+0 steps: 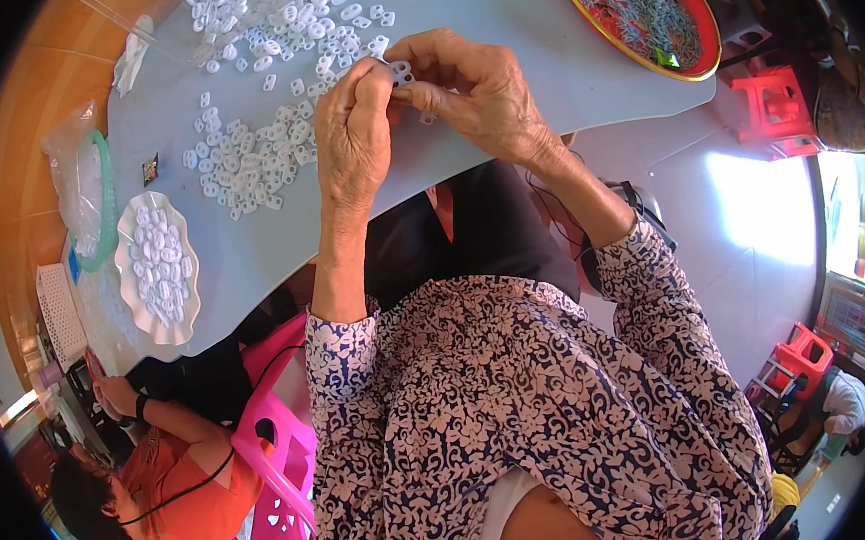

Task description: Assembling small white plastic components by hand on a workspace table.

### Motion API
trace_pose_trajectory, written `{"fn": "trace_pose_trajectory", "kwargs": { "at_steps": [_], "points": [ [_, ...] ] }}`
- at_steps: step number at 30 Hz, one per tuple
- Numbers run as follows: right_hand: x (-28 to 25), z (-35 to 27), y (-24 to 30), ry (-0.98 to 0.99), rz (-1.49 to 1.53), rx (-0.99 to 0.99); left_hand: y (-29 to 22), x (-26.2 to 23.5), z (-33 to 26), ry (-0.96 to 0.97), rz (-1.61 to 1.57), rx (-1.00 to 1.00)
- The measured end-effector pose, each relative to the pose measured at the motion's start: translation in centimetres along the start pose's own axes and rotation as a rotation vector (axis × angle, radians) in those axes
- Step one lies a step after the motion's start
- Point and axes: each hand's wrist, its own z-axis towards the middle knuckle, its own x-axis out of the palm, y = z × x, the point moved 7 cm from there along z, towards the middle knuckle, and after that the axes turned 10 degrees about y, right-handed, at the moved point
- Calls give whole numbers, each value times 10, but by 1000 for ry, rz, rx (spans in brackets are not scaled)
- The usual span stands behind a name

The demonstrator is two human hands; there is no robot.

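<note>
A white piece (401,72) is pinched by the right hand (488,93), toward its ten o'clock. The left hand (354,125) is curled alongside; its hold cannot be told.

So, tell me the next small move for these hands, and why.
Probably steady the small white plastic piece with the left hand and press it gently with the right hand, since both hands meet at it above the grey-blue tabletop.

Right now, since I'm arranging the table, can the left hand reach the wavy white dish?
Probably yes: only low, loose white pieces lie between the left hand and the dish, though that hand looks busy.
</note>
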Motion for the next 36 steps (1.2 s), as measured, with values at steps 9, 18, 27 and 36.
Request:
{"fn": "trace_pose_trajectory", "kwargs": {
  "at_steps": [9, 18, 27, 36],
  "points": [
    [-2, -4, 10, -106, -132, -130, 0, 6, 0, 42, -71, -54],
    [-4, -7, 11, -121, -136, -170, -2, 8, -1, 53, -52, 26],
    [-6, -8, 15, -110, -120, -189, -5, 10, 0, 123, -64, 25],
    [-1, -2, 2, -20, 102, -46, 2, 6, -6, 92, -122, -17]
  ]
}}
